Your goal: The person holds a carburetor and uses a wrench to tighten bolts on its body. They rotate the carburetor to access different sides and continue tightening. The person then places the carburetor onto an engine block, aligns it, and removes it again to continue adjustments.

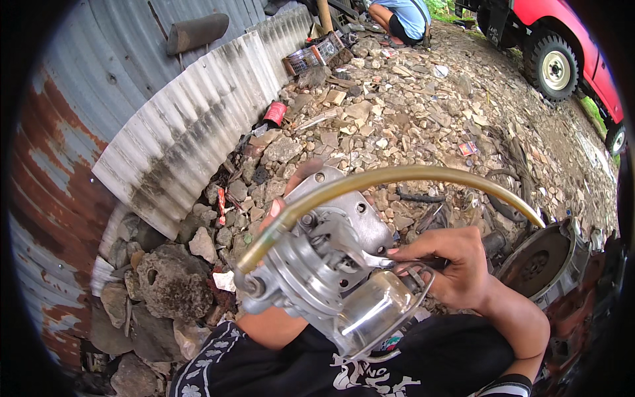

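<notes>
A silvery fuel pump [311,271] with a clear bowl [380,304] held in a wire bail is tilted close in front of me. My left hand [301,180] grips it from behind. Fingers show past the edge of its flat mounting plate [367,221], and the palm is hidden. From a fitting on the pump's left side, a yellowish hose [390,174] arches over to the right. My right hand [453,264] is closed on a slim metal tool [378,261], seemingly a wrench, its shiny end against the pump between plate and bowl.
Broken stone covers the ground, with larger rocks [173,281] at left beside corrugated sheets [198,119]. A round metal housing [539,261] lies at right. A red can [275,112] and crate [314,56] stand farther back. Beyond are a squatting person [405,20] and a red vehicle [575,33].
</notes>
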A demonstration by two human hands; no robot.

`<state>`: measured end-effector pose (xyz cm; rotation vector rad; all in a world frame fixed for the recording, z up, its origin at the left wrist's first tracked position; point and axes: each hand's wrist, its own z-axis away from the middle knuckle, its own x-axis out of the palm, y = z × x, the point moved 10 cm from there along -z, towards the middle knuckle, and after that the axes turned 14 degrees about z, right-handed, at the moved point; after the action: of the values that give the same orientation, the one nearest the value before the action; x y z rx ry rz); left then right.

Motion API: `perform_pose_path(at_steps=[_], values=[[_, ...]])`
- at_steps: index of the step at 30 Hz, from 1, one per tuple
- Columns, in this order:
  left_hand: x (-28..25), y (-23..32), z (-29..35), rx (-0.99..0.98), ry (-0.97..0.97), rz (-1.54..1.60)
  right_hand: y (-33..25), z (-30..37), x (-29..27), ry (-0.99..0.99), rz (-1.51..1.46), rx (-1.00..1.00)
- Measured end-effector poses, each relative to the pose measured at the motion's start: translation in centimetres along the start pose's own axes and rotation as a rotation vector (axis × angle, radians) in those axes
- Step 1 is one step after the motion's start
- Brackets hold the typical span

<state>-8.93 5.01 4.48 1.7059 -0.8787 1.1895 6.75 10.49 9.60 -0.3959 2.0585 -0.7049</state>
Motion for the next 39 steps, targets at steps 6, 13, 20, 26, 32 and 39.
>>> perform_pose_path(at_steps=[6, 13, 20, 26, 32, 39], values=[[1.4, 0.6, 0.4, 0.036, -0.070, -0.108, 0.7, 1.1, 1.9, -0.064, -0.144, 0.266], [-1.5, 2.7, -2.0, -0.075, -0.427, -0.018, -4.0, 3.7, 8.8, -0.277, -0.045, 0.064], [-5.0, 2.7, -1.0, 0.080, -0.230, 0.055, -4.4, 5.4, 10.6, -0.241, -0.234, -0.084], [1.7, 2.5, 0.1, 0.201, -0.080, -0.079, 0.9, 3.6, 7.8, 0.030, -0.390, 0.316], [0.2, 1.8, -0.1, 0.071, -0.004, -0.038, -0.6, 1.6, 3.5, 0.057, -0.105, 0.048], [-0.2, 0.2, -1.7, -0.063, -0.129, 0.092, 0.2, 1.2, 2.5, 0.003, -0.114, 0.194]])
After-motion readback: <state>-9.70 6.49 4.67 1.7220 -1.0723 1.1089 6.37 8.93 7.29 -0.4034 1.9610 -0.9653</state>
